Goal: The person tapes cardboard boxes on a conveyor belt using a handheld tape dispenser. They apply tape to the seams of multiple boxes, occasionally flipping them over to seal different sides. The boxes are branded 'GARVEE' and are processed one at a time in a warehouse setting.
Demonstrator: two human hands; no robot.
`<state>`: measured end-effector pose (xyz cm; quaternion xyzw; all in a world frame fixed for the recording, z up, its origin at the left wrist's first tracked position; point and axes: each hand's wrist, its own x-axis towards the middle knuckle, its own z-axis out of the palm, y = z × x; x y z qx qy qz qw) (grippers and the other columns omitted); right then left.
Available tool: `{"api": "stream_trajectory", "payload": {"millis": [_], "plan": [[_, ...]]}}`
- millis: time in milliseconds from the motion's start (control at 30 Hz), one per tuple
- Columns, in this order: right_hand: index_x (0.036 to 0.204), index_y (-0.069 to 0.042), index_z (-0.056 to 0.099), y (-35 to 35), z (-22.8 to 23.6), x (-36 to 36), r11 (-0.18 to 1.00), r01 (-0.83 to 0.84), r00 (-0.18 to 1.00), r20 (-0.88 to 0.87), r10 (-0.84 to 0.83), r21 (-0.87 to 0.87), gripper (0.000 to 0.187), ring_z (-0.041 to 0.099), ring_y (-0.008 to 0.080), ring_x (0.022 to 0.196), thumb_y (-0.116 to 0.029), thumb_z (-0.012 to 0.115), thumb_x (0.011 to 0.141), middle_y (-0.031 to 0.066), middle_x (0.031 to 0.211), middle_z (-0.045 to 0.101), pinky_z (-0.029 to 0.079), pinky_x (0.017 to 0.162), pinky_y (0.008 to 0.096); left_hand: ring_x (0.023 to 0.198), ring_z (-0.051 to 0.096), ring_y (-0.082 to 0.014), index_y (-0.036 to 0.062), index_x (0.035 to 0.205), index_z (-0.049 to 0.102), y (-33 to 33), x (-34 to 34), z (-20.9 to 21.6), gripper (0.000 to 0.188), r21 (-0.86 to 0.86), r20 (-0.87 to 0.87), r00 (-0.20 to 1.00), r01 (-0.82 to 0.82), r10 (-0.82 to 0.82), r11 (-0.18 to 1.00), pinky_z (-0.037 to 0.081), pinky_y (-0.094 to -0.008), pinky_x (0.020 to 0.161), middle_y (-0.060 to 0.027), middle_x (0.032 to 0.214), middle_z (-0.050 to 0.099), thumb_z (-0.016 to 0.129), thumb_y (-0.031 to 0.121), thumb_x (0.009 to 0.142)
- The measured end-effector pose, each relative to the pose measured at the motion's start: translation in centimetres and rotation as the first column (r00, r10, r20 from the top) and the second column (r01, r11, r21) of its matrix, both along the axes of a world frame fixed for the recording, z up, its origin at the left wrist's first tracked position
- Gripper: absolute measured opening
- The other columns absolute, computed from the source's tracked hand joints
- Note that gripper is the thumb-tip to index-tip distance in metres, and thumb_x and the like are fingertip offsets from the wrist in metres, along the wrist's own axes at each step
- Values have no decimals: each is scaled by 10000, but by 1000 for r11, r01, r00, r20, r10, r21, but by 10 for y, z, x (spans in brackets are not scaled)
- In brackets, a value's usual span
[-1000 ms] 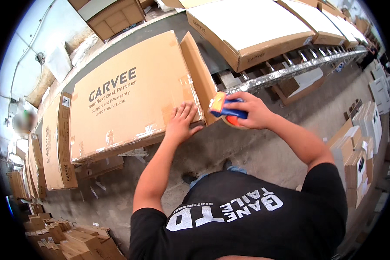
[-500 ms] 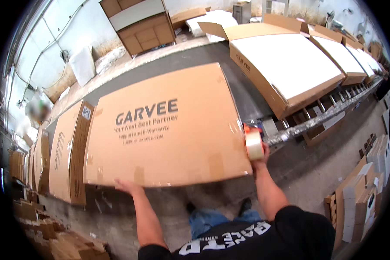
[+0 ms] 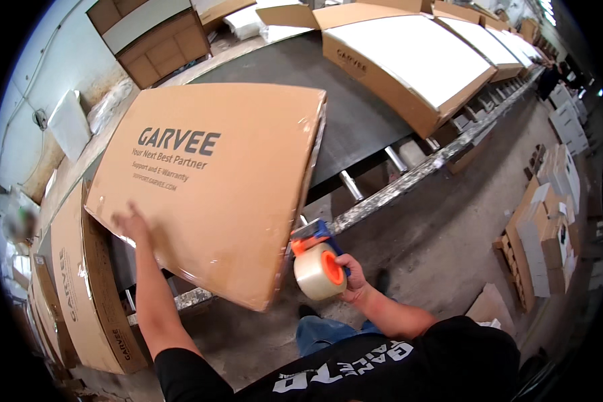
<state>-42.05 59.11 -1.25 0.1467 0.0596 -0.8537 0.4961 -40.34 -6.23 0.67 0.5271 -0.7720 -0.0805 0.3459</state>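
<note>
A large flat brown cardboard box [image 3: 228, 167] with dark print lies askew on the conveyor, its near corner jutting past the rail toward me. On its top face, near the left edge, rests my left hand [image 3: 135, 224] with fingers spread. My right hand [image 3: 352, 276] is wrapped round the handle of a tape dispenser [image 3: 318, 268], orange and blue with a wide roll of clear tape. The dispenser is just off the box's near right edge; whether they touch I cannot tell. Shiny clear tape covers the box's right edge.
Further closed cartons [image 3: 87, 288] line up at the left. Open boxes with white panels [image 3: 409, 57] stand on the conveyor [image 3: 335, 110] to the right. Metal rollers [image 3: 350, 185] run along the rail [image 3: 388, 194]. Stacked flat boards [image 3: 539, 234] stand on the floor at right.
The box has turned on the conveyor, its near right corner swinging toward me. My left hand went from its near edge onto its top. My right hand drew the dispenser back from its right side.
</note>
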Motion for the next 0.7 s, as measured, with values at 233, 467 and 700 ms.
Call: {"api": "stream_trajectory", "payload": {"millis": [233,467,700], "plan": [[1305,-4,618,119,35,-51,980,38,998,-56,-27,193,535,686,335,1106,-342,556,895,181,1254,693,536,1002,478,1583,133,-380,-10,1617,215,448,-61,114,1225,340,572,226,809,-788,479,106,-617,1247,-215,1693,198,707,735,779],[1389,-24,568,189,75,-178,853,225,964,-233,-125,472,565,641,298,1219,-312,523,905,147,1348,647,513,1062,437,1570,197,-360,47,1627,213,510,-85,73,1259,306,602,431,653,-673,692,166,-620,1235,-185,1683,242,837,612,691],[1411,-54,584,143,117,-311,684,263,593,-673,442,681,564,663,250,1087,-161,619,859,86,1237,653,518,1003,378,1550,282,-292,64,1607,279,473,-109,69,951,250,654,494,574,-573,780,236,-576,1229,-117,1670,315,740,451,871]]}}
